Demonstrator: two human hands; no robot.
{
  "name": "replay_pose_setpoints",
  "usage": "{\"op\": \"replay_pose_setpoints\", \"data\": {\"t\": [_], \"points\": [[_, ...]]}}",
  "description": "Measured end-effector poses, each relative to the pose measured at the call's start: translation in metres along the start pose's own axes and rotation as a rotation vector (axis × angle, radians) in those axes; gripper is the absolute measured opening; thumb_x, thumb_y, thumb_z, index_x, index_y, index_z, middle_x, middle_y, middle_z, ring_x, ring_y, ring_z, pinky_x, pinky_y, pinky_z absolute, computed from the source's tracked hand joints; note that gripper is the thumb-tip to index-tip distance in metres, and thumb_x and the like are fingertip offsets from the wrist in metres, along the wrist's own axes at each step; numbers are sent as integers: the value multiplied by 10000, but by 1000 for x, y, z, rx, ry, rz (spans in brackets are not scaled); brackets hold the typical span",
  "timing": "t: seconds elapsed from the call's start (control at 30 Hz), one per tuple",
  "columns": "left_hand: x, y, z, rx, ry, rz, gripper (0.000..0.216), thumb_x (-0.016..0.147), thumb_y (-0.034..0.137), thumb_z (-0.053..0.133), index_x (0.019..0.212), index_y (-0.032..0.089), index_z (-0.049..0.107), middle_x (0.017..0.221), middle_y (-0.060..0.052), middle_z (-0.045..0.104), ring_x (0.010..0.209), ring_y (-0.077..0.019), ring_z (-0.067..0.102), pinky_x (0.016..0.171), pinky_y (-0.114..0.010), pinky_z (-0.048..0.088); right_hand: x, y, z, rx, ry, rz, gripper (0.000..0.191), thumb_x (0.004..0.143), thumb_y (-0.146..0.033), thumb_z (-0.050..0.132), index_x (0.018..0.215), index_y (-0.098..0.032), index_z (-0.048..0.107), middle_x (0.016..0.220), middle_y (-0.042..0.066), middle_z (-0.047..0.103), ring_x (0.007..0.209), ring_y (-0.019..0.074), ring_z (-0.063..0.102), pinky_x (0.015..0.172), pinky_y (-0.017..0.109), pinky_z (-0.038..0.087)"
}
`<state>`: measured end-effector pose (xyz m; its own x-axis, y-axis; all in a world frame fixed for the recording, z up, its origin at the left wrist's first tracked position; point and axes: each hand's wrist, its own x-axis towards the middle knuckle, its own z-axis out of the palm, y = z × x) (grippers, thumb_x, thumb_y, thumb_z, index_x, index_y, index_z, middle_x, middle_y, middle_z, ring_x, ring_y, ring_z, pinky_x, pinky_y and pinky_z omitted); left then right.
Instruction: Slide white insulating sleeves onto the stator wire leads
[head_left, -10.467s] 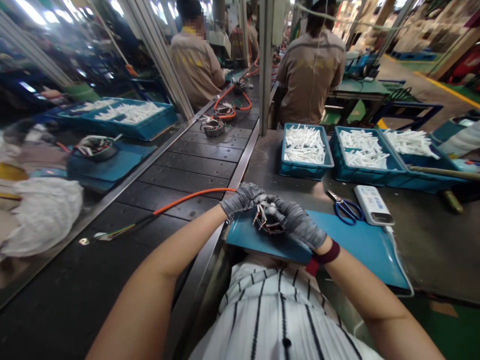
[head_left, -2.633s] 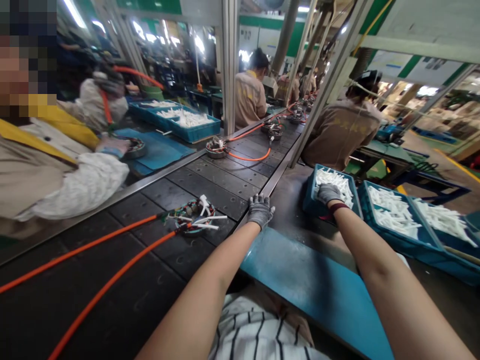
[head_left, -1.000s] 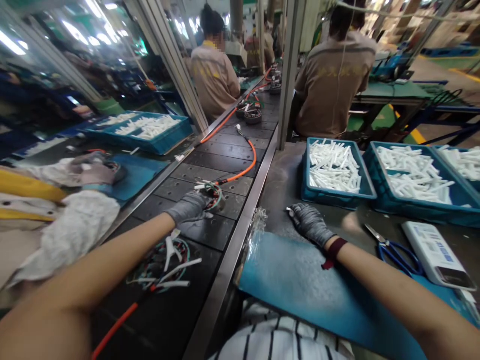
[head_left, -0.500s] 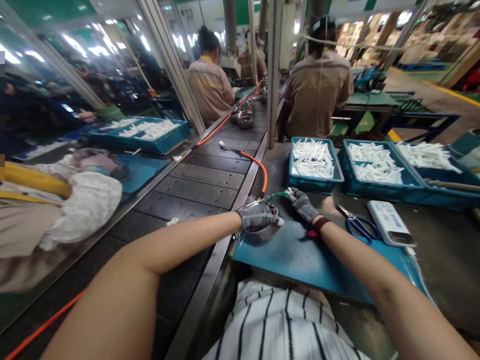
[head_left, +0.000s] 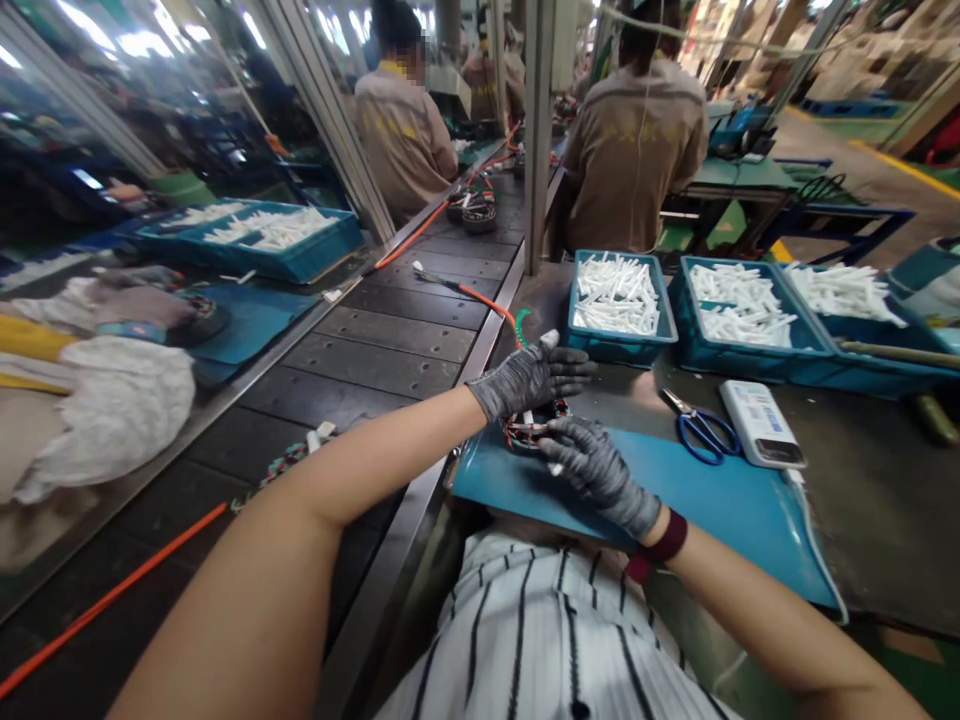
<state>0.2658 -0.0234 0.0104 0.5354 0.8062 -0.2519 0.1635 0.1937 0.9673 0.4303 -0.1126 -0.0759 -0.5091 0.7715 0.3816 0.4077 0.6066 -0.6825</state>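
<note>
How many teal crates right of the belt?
3: a teal plastic crate nearest the black conveyor belt, a second beside it, a third at far right; others may be hidden.

Both hands wore gray gloves. The right hand [head_left: 600, 470] had its fingers on a wired motor coil [head_left: 534, 432] that sat on a blue mat [head_left: 720, 510], and the left hand [head_left: 529, 378] was just above the coil, fingers spread. Scissors [head_left: 701, 435] (blue handles, blades open) and a white power bank [head_left: 761, 424] lay just past the mat, near a crate [head_left: 615, 345] of white plastic pieces.
</note>
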Motion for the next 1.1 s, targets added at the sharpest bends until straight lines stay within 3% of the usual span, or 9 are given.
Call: {"op": "replay_pose_setpoints", "data": {"t": [0.1, 0.2, 0.27, 0.37, 0.57, 0.7, 0.83, 0.93, 1.1], "points": [[8, -5, -6, 567, 22, 263, 474, 1059, 363, 253, 1404, 133, 482, 1427, -151, 567, 1268, -186, 569, 1046, -353, 462, 23, -9, 14, 93, -65, 145, 248, 993, -369, 541, 1077, -222, 722, 1081, 72, 725, 1007, 215, 641, 970, 383, 490], [9, -15, -19, 1006, -34, 307, 274, 909, 311, 613, 1102, 132, 691, 1170, -123, 715, 1155, -240, 619, 1156, -438, 317, 35, -8, 22, 87, -63, 208, 244, 987, -363, 564, 1089, -199, 713, 1129, 85, 712, 1040, 214, 629, 996, 370, 479], [7, -21, -28, 1332, -185, 264, 202, 882, 317, 647, 880, 131, 728, 917, -106, 755, 966, -243, 670, 1115, -461, 345, 36, -4, 24, 33, -64, 177, 253, 989, -320, 544, 1141, -194, 702, 1236, 111, 676, 1147, 235, 595, 1064, 400, 434], [1, -24, -34, 1599, -293, 236, 323, 945, 382, 544, 864, 133, 734, 845, -123, 748, 826, -250, 673, 905, -417, 469, 34, 1, 24, 92, -99, 113, 290, 994, -323, 498, 1152, -202, 708, 1273, 114, 664, 1214, 251, 573, 1101, 429, 409], [-15, -5, -24, 1560, -92, 119, 443, 990, 373, 396, 897, 104, 735, 792, -142, 722, 706, -258, 655, 683, -363, 461, 41, -2, -4, 490, 132, 210, 404, 983, -544, 489, 1090, -206, 686, 1117, 85, 715, 1025, 219, 655, 964, 373, 523], [-27, -2, -24, 1530, -64, 94, 544, 1011, 438, 330, 854, 102, 728, 767, -137, 703, 694, -247, 643, 659, -342, 445, 49, -5, -25, 479, -19, 257, 431, 916, -571, 604, 1092, -185, 681, 1080, 88, 712, 990, 226, 653, 942, 393, 532], [-32, -14, -31, 1431, -85, 72, 472, 1003, 448, 381, 861, 148, 716, 724, -92, 687, 667, -211, 618, 646, -302, 424, 52, -2, -22, 415, -173, 300, 449, 912, -569, 602, 1075, -168, 722, 993, 77, 736, 938, 231, 667, 896, 379, 552], [-34, -23, -34, 1324, -143, 100, 427, 1011, 396, 370, 840, 170, 689, 724, -53, 680, 662, -172, 595, 660, -267, 421, 50, 0, -20, 402, -263, 355, 449, 885, -574, 637, 1027, -163, 749, 899, 58, 744, 849, 221, 662, 814, 348, 567], [-33, -29, -41, 1040, -278, 164, 346, 1002, 346, 407, 841, 167, 656, 813, -7, 691, 773, -121, 602, 749, -199, 439, 37, 7, -45, 588, -395, 332, 421, 879, -509, 665, 1066, -138, 734, 1018, 63, 738, 919, 217, 656, 909, 375, 537]]}}
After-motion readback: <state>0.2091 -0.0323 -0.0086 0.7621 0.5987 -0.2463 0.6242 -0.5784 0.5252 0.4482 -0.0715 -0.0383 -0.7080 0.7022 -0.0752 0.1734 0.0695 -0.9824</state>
